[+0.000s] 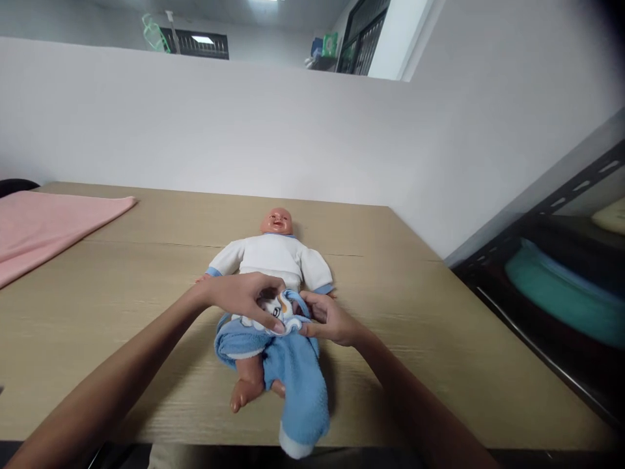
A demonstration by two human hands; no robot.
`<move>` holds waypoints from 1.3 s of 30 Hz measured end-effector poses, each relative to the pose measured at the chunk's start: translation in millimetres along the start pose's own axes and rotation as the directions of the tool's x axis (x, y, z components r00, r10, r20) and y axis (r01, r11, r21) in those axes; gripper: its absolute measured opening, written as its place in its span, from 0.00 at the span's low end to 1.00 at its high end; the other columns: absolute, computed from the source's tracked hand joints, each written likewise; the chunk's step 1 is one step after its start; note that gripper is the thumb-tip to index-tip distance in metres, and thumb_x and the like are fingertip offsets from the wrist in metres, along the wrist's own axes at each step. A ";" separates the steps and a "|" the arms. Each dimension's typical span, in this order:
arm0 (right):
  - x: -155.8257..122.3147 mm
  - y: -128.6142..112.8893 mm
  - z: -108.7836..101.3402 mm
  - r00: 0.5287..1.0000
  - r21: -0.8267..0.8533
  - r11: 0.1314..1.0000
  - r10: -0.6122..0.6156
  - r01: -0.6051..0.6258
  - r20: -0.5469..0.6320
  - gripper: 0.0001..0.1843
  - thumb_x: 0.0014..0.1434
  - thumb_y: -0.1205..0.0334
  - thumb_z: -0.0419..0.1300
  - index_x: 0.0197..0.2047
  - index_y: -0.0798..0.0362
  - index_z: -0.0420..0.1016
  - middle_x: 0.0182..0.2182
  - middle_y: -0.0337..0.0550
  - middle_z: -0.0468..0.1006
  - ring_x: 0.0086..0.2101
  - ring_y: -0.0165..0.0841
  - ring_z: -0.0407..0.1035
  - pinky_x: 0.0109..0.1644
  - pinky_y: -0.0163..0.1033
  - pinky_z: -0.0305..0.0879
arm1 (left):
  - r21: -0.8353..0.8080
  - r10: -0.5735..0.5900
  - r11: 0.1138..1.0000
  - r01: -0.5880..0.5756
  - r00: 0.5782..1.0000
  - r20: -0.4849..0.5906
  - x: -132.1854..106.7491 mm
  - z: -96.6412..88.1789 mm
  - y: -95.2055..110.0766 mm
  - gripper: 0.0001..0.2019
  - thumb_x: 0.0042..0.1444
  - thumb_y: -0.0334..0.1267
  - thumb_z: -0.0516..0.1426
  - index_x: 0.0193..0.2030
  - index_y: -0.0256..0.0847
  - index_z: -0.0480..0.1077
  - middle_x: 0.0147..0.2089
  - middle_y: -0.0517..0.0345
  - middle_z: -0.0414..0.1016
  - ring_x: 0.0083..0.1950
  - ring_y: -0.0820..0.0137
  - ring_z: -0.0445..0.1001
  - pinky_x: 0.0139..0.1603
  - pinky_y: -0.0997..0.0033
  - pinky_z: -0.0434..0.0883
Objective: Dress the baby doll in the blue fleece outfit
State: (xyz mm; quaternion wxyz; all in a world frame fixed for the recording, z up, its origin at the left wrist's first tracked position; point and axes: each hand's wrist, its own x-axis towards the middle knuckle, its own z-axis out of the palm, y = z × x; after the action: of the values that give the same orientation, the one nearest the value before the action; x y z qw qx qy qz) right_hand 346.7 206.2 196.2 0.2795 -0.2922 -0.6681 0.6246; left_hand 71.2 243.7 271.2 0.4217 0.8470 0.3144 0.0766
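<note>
A baby doll lies on its back on the table, head away from me, in a white long-sleeved top with blue cuffs. Around its lower body is a blue fleece garment with white trim and a printed white patch. One bare foot of the doll shows; the garment's other leg hangs toward the table's front edge. My left hand pinches the garment's bunched edge at the doll's waist. Opposite it, my right hand grips the same edge between thumb and fingers. Some fingertips are hidden by the cloth.
The wooden table stands against a pale partition wall. A pink cloth lies at the far left. To the right, a dark metal rack holds a teal item beside the table's edge.
</note>
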 end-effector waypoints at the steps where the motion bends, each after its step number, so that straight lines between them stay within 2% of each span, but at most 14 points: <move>1: -1.4 -2.3 -0.9 1.000 -0.059 0.998 0.028 -0.028 0.008 0.33 0.57 0.35 0.79 0.49 0.53 0.77 0.41 0.38 0.76 0.43 0.36 0.72 0.51 0.39 0.72 | -0.053 0.011 0.999 -0.008 0.998 0.066 7.4 -0.7 -1.3 0.20 0.58 0.54 0.73 0.48 0.44 0.81 0.38 0.60 0.80 0.37 0.64 0.76 0.38 0.68 0.70; 3: -4.2 -6.3 -2.4 0.997 -0.201 0.977 0.077 -0.071 0.021 0.30 0.60 0.34 0.76 0.46 0.54 0.80 0.36 0.36 0.75 0.39 0.35 0.71 0.47 0.39 0.72 | -0.160 0.057 0.986 -0.035 0.990 0.131 18.3 -0.9 -7.8 0.15 0.60 0.51 0.72 0.47 0.44 0.82 0.39 0.59 0.82 0.38 0.63 0.79 0.40 0.69 0.73; 6: -7.0 -9.6 -1.8 0.997 -0.303 0.952 0.067 -0.052 0.038 0.28 0.66 0.34 0.72 0.45 0.54 0.82 0.35 0.36 0.77 0.38 0.35 0.70 0.46 0.39 0.71 | -0.226 0.105 0.972 -0.072 0.985 0.135 24.3 1.0 -18.9 0.15 0.64 0.50 0.70 0.52 0.46 0.83 0.46 0.57 0.84 0.48 0.59 0.82 0.48 0.67 0.77; 8: -6.8 -8.8 0.7 1.000 -0.263 0.965 0.013 -0.011 0.004 0.29 0.69 0.33 0.68 0.50 0.54 0.83 0.39 0.38 0.79 0.39 0.36 0.72 0.49 0.40 0.72 | -0.234 0.096 0.970 -0.067 0.988 0.119 23.5 2.8 -22.8 0.19 0.66 0.52 0.68 0.59 0.48 0.82 0.54 0.55 0.85 0.55 0.56 0.82 0.55 0.65 0.78; 11: -3.9 -2.8 5.8 0.983 -0.131 0.991 -0.063 0.041 -0.172 0.35 0.71 0.28 0.64 0.62 0.51 0.79 0.51 0.43 0.82 0.51 0.40 0.75 0.62 0.44 0.72 | -0.291 0.098 0.955 -0.049 0.983 0.155 21.5 5.6 -22.9 0.27 0.65 0.53 0.68 0.68 0.49 0.78 0.63 0.55 0.84 0.64 0.52 0.81 0.64 0.59 0.78; 14: -0.7 4.2 8.9 0.964 -0.019 0.999 -0.033 0.029 -0.264 0.40 0.70 0.26 0.64 0.69 0.48 0.75 0.61 0.47 0.80 0.63 0.43 0.72 0.71 0.47 0.68 | -0.323 0.152 0.944 -0.065 0.956 0.250 23.6 7.6 -23.1 0.26 0.62 0.50 0.72 0.64 0.48 0.80 0.60 0.56 0.86 0.64 0.50 0.82 0.68 0.56 0.77; 17: -0.1 4.6 7.0 0.993 0.007 0.999 0.041 -0.041 -0.112 0.39 0.69 0.29 0.67 0.69 0.48 0.75 0.62 0.48 0.81 0.63 0.46 0.74 0.69 0.48 0.71 | -0.326 0.230 0.938 -0.115 0.912 0.340 28.4 7.4 -30.4 0.19 0.65 0.51 0.70 0.55 0.40 0.83 0.55 0.53 0.87 0.59 0.53 0.84 0.66 0.58 0.79; 19: -2.1 -0.4 3.0 0.998 -0.033 0.998 0.051 -0.052 -0.022 0.37 0.70 0.32 0.68 0.70 0.49 0.74 0.62 0.49 0.81 0.63 0.47 0.74 0.68 0.49 0.72 | -0.321 0.254 0.937 -0.136 0.898 0.359 30.1 5.8 -37.3 0.21 0.70 0.55 0.66 0.54 0.37 0.81 0.55 0.51 0.86 0.58 0.56 0.82 0.65 0.61 0.78; 23: -10.0 -16.8 -7.2 0.991 -0.234 0.964 0.134 -0.124 0.026 0.35 0.69 0.33 0.68 0.64 0.52 0.79 0.56 0.49 0.84 0.55 0.48 0.77 0.61 0.48 0.75 | -0.270 0.199 0.957 -0.111 0.924 0.326 27.6 3.3 -41.2 0.24 0.74 0.57 0.60 0.59 0.36 0.77 0.60 0.47 0.83 0.60 0.54 0.79 0.65 0.61 0.75; 27: -17.8 -26.2 -13.6 0.921 -0.337 0.911 0.322 -0.238 0.220 0.28 0.63 0.34 0.72 0.48 0.52 0.84 0.42 0.42 0.84 0.42 0.40 0.77 0.49 0.41 0.75 | -0.266 0.149 0.962 -0.068 0.942 0.300 25.2 6.5 -33.0 0.24 0.72 0.57 0.63 0.59 0.36 0.76 0.56 0.49 0.82 0.56 0.55 0.80 0.59 0.64 0.76; 29: -19.8 -24.9 -14.2 0.883 -0.273 0.922 0.354 -0.275 0.307 0.28 0.59 0.35 0.76 0.41 0.53 0.83 0.37 0.39 0.81 0.38 0.37 0.75 0.44 0.38 0.74 | -0.327 0.163 0.944 -0.037 0.916 0.366 26.2 9.5 -29.8 0.25 0.67 0.56 0.69 0.58 0.36 0.78 0.53 0.51 0.84 0.54 0.56 0.81 0.56 0.65 0.78; 33: -20.4 -15.7 -12.4 0.917 -0.068 0.963 0.270 -0.262 0.293 0.33 0.53 0.30 0.78 0.34 0.54 0.78 0.28 0.33 0.74 0.29 0.29 0.67 0.35 0.33 0.68 | -0.376 0.211 0.926 0.003 0.825 0.525 28.8 14.3 -28.1 0.25 0.51 0.53 0.79 0.47 0.37 0.83 0.43 0.56 0.87 0.47 0.57 0.83 0.51 0.66 0.80; 36: -20.9 -10.7 -10.4 0.955 0.033 0.975 0.208 -0.220 0.211 0.36 0.55 0.26 0.76 0.34 0.54 0.77 0.27 0.32 0.71 0.28 0.27 0.63 0.34 0.32 0.65 | -0.406 0.232 0.914 -0.008 0.831 0.506 28.5 14.5 -30.6 0.22 0.58 0.52 0.75 0.50 0.36 0.83 0.47 0.54 0.88 0.49 0.57 0.84 0.57 0.64 0.80; 39: -22.7 -9.9 -8.4 0.947 0.089 0.962 0.234 -0.258 0.219 0.38 0.57 0.24 0.74 0.41 0.55 0.81 0.33 0.36 0.76 0.33 0.30 0.70 0.43 0.36 0.72 | -0.492 0.295 0.870 -0.030 0.831 0.472 27.9 13.0 -39.7 0.23 0.66 0.52 0.69 0.55 0.34 0.82 0.54 0.49 0.88 0.58 0.53 0.83 0.67 0.60 0.77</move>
State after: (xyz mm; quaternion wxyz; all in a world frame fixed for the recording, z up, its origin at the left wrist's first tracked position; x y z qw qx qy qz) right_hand 367.7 194.6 206.4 0.1450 -0.2904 -0.6142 0.7194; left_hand 79.7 269.5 228.9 0.6737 0.7327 0.0816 -0.0516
